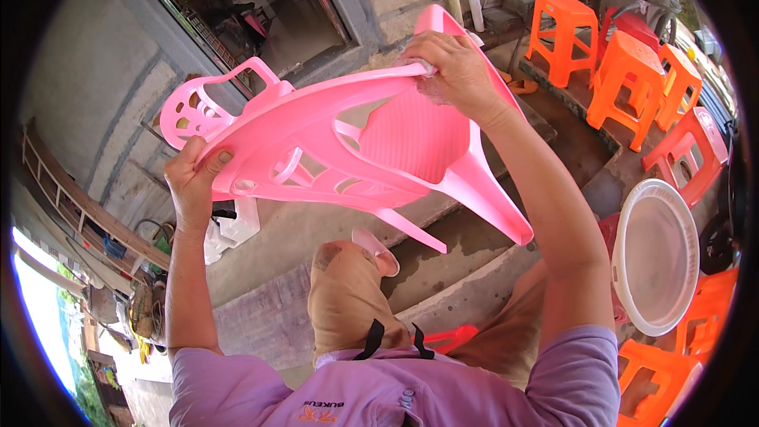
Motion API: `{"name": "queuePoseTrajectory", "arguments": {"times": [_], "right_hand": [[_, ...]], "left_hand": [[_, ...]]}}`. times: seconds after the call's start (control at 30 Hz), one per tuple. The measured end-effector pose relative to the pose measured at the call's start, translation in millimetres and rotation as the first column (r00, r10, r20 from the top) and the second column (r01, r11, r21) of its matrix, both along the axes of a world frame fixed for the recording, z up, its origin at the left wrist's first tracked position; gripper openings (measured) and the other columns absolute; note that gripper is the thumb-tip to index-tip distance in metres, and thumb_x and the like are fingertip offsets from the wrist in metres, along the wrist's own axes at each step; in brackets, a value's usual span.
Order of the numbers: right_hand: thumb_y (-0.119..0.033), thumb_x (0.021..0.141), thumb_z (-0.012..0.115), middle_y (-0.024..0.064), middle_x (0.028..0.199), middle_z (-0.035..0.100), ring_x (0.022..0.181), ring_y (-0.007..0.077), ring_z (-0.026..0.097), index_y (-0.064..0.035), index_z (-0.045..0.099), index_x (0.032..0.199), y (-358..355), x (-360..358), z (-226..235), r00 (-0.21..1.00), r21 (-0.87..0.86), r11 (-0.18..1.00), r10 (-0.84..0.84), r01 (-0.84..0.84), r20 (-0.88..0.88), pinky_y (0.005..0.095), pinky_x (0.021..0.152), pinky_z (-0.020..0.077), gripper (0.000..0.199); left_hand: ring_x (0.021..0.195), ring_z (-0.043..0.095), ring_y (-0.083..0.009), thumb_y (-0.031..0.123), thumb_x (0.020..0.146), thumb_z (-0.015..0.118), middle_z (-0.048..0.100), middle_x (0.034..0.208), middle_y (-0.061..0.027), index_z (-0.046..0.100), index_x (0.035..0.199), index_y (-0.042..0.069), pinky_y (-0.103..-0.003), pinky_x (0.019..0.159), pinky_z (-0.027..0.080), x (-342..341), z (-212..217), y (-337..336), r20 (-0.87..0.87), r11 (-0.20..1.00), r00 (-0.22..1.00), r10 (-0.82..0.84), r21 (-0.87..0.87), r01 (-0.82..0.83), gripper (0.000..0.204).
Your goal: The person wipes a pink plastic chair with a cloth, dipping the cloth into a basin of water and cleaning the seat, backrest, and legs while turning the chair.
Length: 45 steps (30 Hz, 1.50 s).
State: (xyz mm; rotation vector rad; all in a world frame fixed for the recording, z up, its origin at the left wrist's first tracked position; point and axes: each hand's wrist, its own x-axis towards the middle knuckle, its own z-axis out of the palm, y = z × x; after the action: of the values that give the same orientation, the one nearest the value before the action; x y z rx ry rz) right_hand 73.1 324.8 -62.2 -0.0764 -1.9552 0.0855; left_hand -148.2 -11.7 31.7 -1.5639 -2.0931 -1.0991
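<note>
A pink plastic armchair [304, 122] is held up in front of me, tilted on its side with its legs toward the lower right. My left hand [194, 178] is closed on the edge of its backrest, thumb on the near face. My right hand [455, 71] is wrapped over the chair's edge farther up. Under those fingers a crumpled, whitish piece like a thin cloth [429, 68] is pressed against the plastic. The fingers of the right hand hide most of it. Below the chair are my bent knee and a foot in a pale slipper [376, 252].
Several orange stools [563, 35] stand at the upper right and lower right, with a reddish stool [694, 154] between. A round white basin [619, 249] is beside my right arm. A wet step and channel [443, 269] run below the chair. An open doorway [277, 16] is ahead.
</note>
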Motion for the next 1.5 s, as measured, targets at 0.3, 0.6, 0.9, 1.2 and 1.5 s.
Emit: {"name": "queuePoseTrajectory", "arguments": {"times": [0.3, 0.6, 0.9, 1.2, 1.5], "right_hand": [[-0.012, 0.067, 0.068, -0.0006, 0.091, 0.064, 0.097, 0.0188, 0.062, -0.0133, 0.064, 0.089, -29.9, 2.9, -11.0, 0.995, 0.187, 0.982, -0.009, 0.028, -0.100, 0.0370, 0.083, 0.0451, 0.023], [-0.015, 0.066, 0.069, -0.0050, 0.100, 0.064, 0.104, 0.0163, 0.060, -0.0192, 0.063, 0.096, 36.8, 0.5, -19.9, 0.991, 0.235, 0.967, -0.073, 0.099, -0.115, 0.0360, 0.084, 0.0445, 0.031], [-0.024, 0.073, 0.073, -0.0109, 0.104, 0.062, 0.105, 0.0145, 0.058, -0.0254, 0.060, 0.102, 117.9, -48.4, -19.1, 0.983, 0.164, 0.973, -0.148, 0.165, -0.107, 0.0372, 0.083, 0.0421, 0.031], [-0.028, 0.084, 0.068, 0.0045, 0.107, 0.065, 0.103, 0.0236, 0.060, -0.0168, 0.060, 0.106, 201.6, -71.5, -31.2, 0.976, -0.263, 0.950, -0.125, 0.169, 0.178, 0.0441, 0.088, 0.0433, 0.026], [-0.047, 0.090, 0.058, 0.0161, 0.097, 0.068, 0.098, 0.0361, 0.064, -0.0100, 0.056, 0.107, 215.1, -26.3, -160.9, 0.773, -0.546, 0.555, -0.362, 0.628, 0.521, 0.0474, 0.081, 0.0478, 0.041]], "left_hand": [[0.063, 0.043, -0.0071, 0.023, 0.082, 0.078, 0.049, 0.066, 0.0031, 0.062, 0.077, 0.000, -0.024, 0.058, 0.034, 5.3, 7.5, -8.6, -0.012, 0.999, 0.999, -0.042, -0.004, 0.042, 0.028], [0.067, 0.040, -0.0114, 0.042, 0.080, 0.077, 0.047, 0.072, -0.0001, 0.059, 0.080, -0.002, -0.024, 0.062, 0.032, -6.6, 12.4, 24.1, -0.198, 0.994, 0.977, -0.082, 0.052, 0.094, 0.047], [0.084, 0.050, -0.0101, 0.039, 0.088, 0.072, 0.059, 0.090, 0.0001, 0.065, 0.102, -0.006, -0.023, 0.080, 0.041, -59.3, 13.4, 26.8, -0.160, 0.996, 0.986, 0.040, 0.089, -0.026, 0.047], [0.088, 0.051, -0.0111, 0.037, 0.091, 0.069, 0.060, 0.094, -0.0022, 0.063, 0.102, -0.009, -0.024, 0.084, 0.041, -81.6, 14.8, 21.0, -0.179, 0.993, 0.984, 0.001, 0.115, 0.020, 0.047], [0.074, 0.041, -0.0088, 0.037, 0.090, 0.070, 0.050, 0.079, 0.0006, 0.057, 0.081, -0.002, -0.022, 0.068, 0.034, -69.9, 14.5, 44.1, -0.180, 0.979, 0.982, 0.058, 0.203, -0.020, 0.041]]}}
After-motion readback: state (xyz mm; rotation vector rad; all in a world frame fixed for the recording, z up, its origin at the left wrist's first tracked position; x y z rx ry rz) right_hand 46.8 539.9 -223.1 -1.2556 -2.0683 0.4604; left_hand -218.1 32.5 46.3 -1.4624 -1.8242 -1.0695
